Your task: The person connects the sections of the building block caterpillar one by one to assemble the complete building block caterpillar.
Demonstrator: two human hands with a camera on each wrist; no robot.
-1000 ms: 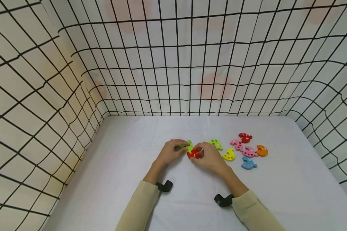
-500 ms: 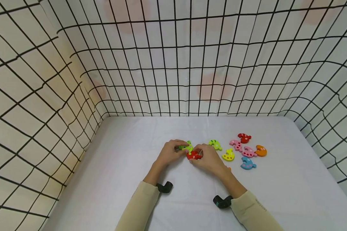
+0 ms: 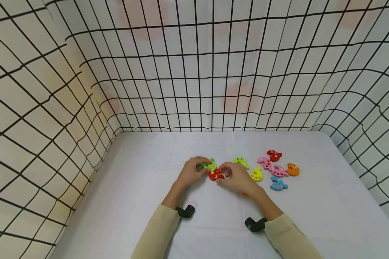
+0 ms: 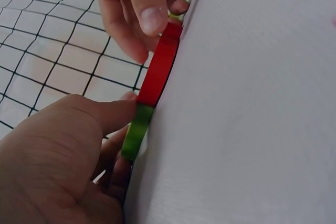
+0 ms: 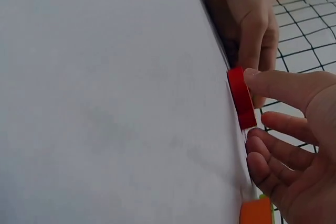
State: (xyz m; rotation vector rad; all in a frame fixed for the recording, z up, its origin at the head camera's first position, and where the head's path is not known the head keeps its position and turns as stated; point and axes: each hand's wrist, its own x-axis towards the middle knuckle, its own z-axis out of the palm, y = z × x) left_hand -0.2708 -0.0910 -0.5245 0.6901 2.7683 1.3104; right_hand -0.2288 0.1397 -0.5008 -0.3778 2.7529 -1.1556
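In the head view my left hand [image 3: 192,173] pinches a bright green puzzle piece [image 3: 210,166] with a face, between thumb and fingers, at the table surface. Against it lies a red puzzle piece [image 3: 215,175] marked 2; in the left wrist view the ends of the green piece [image 4: 137,132] and the red piece [image 4: 160,69] meet. My right hand [image 3: 239,178] is just right of the red piece, its fingers loosely bent and spread. In the right wrist view its thumb is at the upper edge of the red piece [image 5: 241,98], and the other fingers hold nothing.
Right of the hands lie a striped green piece [image 3: 241,162], a yellow piece [image 3: 257,175], a blue piece [image 3: 278,183], an orange piece [image 3: 293,169], a red piece [image 3: 274,155] and pink pieces [image 3: 279,171]. Another orange piece [image 5: 255,212] is partly hidden under my right wrist. Black-grid walls surround the table.
My right hand has loosened from the red piece and shifted slightly right. The red piece now sits closer against the green one. My left hand has stayed in place.
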